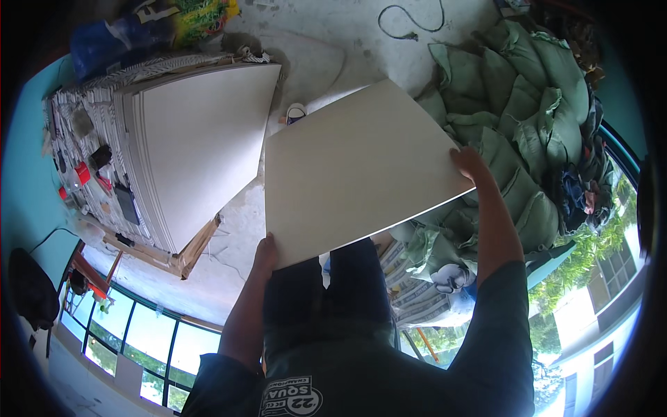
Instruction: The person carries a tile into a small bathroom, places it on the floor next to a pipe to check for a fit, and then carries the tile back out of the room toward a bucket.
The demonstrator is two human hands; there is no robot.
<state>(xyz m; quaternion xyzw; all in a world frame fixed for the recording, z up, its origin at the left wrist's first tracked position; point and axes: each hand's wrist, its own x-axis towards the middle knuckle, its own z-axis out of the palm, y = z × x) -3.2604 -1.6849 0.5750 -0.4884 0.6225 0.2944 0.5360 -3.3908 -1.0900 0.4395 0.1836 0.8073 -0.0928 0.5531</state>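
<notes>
A large, flat off-white board (361,163) is held in front of my legs, its near edge close to my thighs. My left hand (265,254) grips its near left corner, and my right hand (470,164) is closed round its right edge near the corner. Fingers beneath the board are hidden on both sides. To the left, a stack of similar boards (208,135) stands apart from the one I hold. One shoe (297,111) shows past the board's far left edge.
Green stuffed sacks (511,104) are heaped at the right, close to the held board. A black cable (410,35) lies on the concrete floor (316,42) at the far side. Small tools and a red item (83,173) rest on wrapped material beside the stack. A blue bag (114,45) sits behind.
</notes>
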